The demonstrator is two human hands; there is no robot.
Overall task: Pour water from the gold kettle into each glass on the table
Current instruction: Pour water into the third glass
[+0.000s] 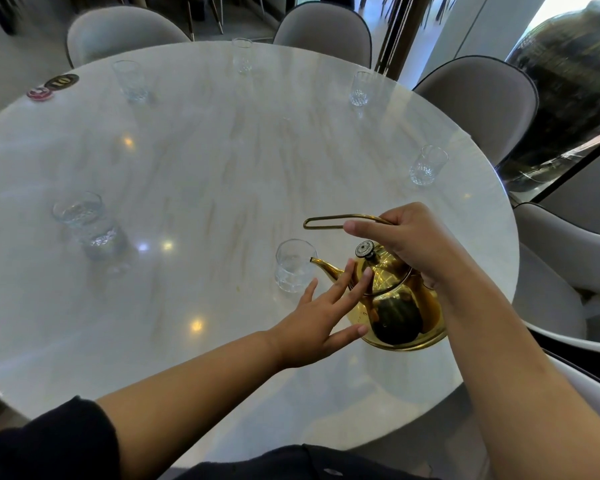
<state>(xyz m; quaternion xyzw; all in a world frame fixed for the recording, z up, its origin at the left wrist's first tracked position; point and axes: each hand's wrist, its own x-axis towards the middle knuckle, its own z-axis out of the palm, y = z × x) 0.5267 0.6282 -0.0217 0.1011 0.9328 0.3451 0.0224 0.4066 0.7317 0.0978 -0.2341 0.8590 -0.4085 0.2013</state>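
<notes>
My right hand (407,237) grips the wire handle of the gold kettle (395,306), which is tilted left above the table. Its spout tip sits at the rim of the nearest glass (293,266), which holds some water. My left hand (321,317) is spread flat, fingertips touching the kettle's lid rim and side. A glass (87,223) at the left holds water. Several more glasses stand around the far rim: back left (130,81), back middle (242,57), back right (361,89) and right (426,166); these look empty or nearly so.
The round white marble table (205,161) carries two small round number tags (52,86) at its back-left edge. Grey upholstered chairs (478,105) ring the table. A glass wall with a dark frame runs along the right.
</notes>
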